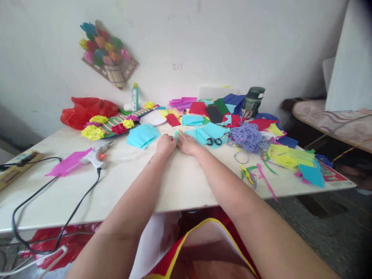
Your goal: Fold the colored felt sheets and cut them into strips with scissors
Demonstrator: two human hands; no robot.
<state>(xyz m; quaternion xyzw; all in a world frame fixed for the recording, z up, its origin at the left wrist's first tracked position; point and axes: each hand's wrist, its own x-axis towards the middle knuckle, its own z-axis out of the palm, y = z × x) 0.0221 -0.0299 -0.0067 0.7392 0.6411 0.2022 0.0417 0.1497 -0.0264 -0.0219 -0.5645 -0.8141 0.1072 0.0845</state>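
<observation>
Over the middle of the table, my left hand (166, 144) is closed, its fingertips at a small piece of blue-green crepe paper (176, 135). Most of that piece is hidden by my hands. Close beside it, my right hand (187, 143) lies low on the table with its fingers stretched out, touching the same piece. A stack of light-blue crepe paper squares (142, 135) lies left of my hands. To the right, black-handled scissors (214, 142) rest on more light-blue paper (205, 131).
A white glue gun (94, 158) with a black cord lies on the left near magenta paper (69, 162). A decorated board with paper flowers (116, 126) and a red plastic bag (87, 110) are behind. Purple yarn (248, 136) and a dark bottle (254, 101) stand right.
</observation>
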